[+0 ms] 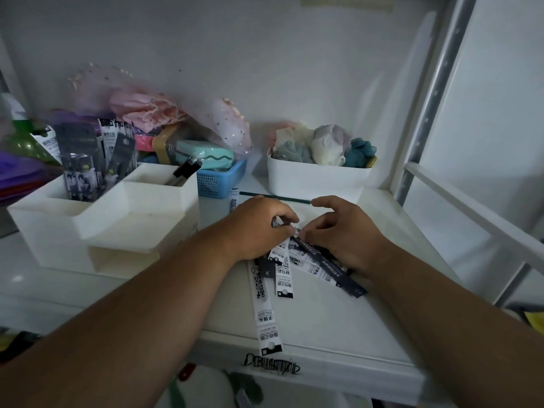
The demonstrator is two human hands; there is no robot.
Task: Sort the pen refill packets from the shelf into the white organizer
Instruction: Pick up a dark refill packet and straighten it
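Several long pen refill packets (297,269), white and dark blue, lie fanned out on the white shelf (323,319). My left hand (256,228) curls over their far ends and pinches them. My right hand (341,234) pinches the same ends from the right side, its index finger raised. One white packet (266,319) reaches down to the shelf's front edge. The white organizer (97,228) stands at the left, with several packets (85,172) upright in its rear left compartment and black pens (187,169) in the right one.
A blue mesh basket (220,181) with a teal case sits behind the organizer, pink tulle above it. A white bin (318,181) of fabric items stands at the back right. A thin green stick (276,197) lies behind my hands. A metal shelf post (432,98) rises at right.
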